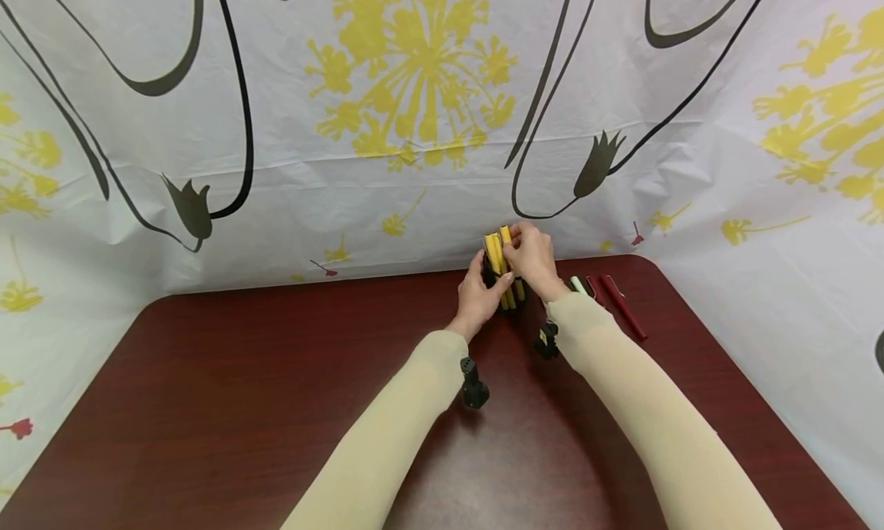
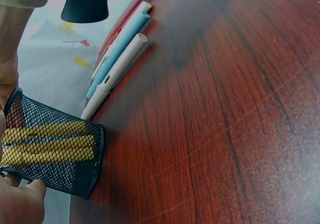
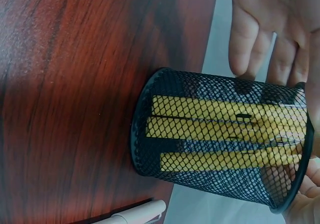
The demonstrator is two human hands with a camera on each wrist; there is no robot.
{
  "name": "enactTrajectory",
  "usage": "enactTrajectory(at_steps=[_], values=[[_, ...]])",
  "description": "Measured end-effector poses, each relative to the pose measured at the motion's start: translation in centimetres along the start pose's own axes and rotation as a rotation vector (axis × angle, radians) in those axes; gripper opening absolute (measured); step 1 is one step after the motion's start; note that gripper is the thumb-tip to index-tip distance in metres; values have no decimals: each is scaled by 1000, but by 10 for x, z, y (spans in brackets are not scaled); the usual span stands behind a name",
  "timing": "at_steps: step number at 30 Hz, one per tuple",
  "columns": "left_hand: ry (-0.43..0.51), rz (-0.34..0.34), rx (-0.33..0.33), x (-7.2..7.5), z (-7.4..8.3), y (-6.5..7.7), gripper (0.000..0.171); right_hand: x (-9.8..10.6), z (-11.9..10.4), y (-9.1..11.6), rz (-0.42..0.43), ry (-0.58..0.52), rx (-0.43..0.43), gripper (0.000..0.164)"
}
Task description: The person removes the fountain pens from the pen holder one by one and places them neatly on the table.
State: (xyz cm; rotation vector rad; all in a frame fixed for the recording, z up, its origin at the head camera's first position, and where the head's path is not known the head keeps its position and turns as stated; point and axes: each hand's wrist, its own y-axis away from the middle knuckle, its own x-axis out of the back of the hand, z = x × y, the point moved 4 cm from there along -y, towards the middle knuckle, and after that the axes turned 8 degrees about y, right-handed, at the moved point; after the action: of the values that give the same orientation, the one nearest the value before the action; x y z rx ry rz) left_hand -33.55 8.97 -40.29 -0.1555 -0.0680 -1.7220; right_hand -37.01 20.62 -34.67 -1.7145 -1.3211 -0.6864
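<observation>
A black wire-mesh pen cup (image 3: 200, 183) stands upright at the back edge of the table, with several yellow pens (image 1: 493, 251) inside. Through its mesh the lower ends of three pens show in the right wrist view. My left hand (image 1: 476, 297) holds the cup from the left side, thumb across the front. At the cup's top, my right hand (image 1: 535, 257) pinches one yellow pen (image 1: 506, 235) between thumb and fingers. That pen's lower part is inside the cup.
Right of the cup lie a pink pen (image 2: 118, 69), a blue pen (image 2: 121, 49), a pale green pen (image 2: 145, 7) and a red pen (image 1: 625, 309). The dark red wood table (image 1: 276, 407) meets a white patterned cloth (image 1: 276, 154) behind.
</observation>
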Motion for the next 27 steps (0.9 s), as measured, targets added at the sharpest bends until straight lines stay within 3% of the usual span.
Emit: enactTrajectory(at_steps=[15, 21, 27], values=[[5, 16, -15, -1, 1, 1, 72, 36, 8, 3, 247, -320, -14, 21], [8, 16, -23, 0, 2, 2, 72, 51, 9, 3, 302, -591, -60, 20], [12, 11, -19, 0, 2, 3, 72, 66, 8, 6, 298, -872, -114, 12]])
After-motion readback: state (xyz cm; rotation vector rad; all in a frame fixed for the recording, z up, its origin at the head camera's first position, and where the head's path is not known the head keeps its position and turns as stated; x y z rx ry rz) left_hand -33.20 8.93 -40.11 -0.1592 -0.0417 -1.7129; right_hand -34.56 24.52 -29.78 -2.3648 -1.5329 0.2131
